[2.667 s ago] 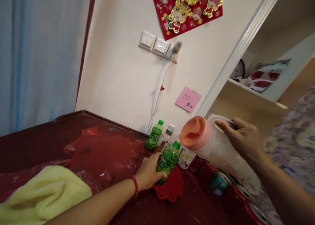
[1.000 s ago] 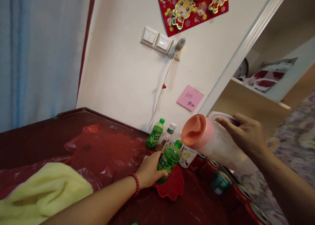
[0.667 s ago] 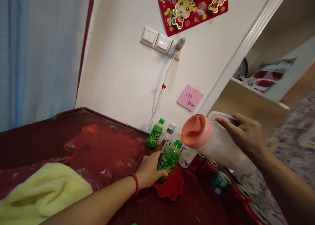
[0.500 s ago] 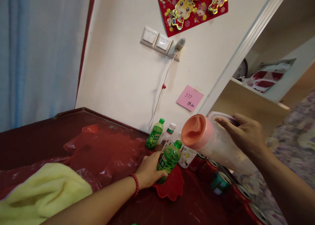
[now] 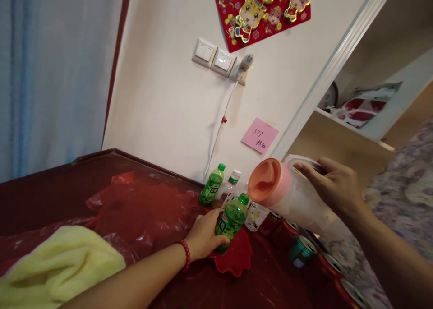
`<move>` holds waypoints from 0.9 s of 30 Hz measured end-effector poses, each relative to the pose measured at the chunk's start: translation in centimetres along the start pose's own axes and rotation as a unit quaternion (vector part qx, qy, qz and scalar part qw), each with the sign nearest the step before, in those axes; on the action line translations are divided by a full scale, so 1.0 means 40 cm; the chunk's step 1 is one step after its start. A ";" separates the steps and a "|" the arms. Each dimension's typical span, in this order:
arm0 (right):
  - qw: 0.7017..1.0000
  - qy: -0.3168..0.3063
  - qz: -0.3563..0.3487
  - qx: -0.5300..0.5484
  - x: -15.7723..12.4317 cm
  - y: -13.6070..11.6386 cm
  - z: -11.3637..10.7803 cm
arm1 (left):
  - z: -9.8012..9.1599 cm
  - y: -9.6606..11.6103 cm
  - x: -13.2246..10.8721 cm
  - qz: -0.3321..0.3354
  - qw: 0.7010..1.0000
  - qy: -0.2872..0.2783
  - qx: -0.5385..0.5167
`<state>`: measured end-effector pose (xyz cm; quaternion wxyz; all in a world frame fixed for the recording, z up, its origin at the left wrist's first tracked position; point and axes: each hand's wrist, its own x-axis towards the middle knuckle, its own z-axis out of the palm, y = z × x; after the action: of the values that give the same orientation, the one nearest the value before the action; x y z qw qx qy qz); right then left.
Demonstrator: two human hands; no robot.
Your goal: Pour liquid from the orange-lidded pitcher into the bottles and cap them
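My left hand (image 5: 206, 237), with a red bead bracelet at the wrist, is wrapped round a green plastic bottle (image 5: 233, 219). That bottle stands over a red scalloped dish (image 5: 238, 257). In my right hand (image 5: 333, 182) is the handle of a clear pitcher (image 5: 301, 198) with a pink-orange lid (image 5: 265, 182). The pitcher is tilted, its lid close to the bottle's mouth. Whether liquid flows between them I cannot tell. Behind my left hand stand a second green bottle (image 5: 211, 186) with a green cap and a clear bottle (image 5: 228, 187) with a white cap.
A patterned white cup (image 5: 255, 216) and several drink cans, one of them a green can (image 5: 302, 251), line the table's right side. A yellow cloth (image 5: 67, 259) and red plastic sheeting (image 5: 145, 209) lie at left. A white cord (image 5: 218, 140) hangs from the wall socket.
Both hands keep their grips, and the bottle and pitcher stay almost where they were. The whole view has shifted very slightly.
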<state>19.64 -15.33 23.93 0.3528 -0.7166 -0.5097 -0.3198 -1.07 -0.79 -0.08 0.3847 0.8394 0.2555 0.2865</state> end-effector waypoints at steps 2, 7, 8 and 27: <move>1.000 0.000 0.003 -0.005 0.001 0.001 0.001 | -0.003 0.004 -0.001 0.000 1.000 -0.001 -0.005; 1.000 -0.003 0.008 -0.003 -0.001 0.006 0.002 | -0.011 0.015 0.000 -0.001 1.000 -0.003 -0.002; 1.000 -0.003 0.007 -0.001 -0.001 0.007 0.001 | -0.012 0.016 0.000 -0.001 1.000 -0.003 -0.002; 1.000 -0.001 -0.003 0.001 -0.001 0.002 0.001 | -0.009 0.013 -0.002 0.002 1.000 -0.002 -0.004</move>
<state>19.70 -15.34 23.89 0.3522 -0.7148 -0.5128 -0.3195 -1.26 -0.96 0.50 0.3879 0.8389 0.2517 0.2870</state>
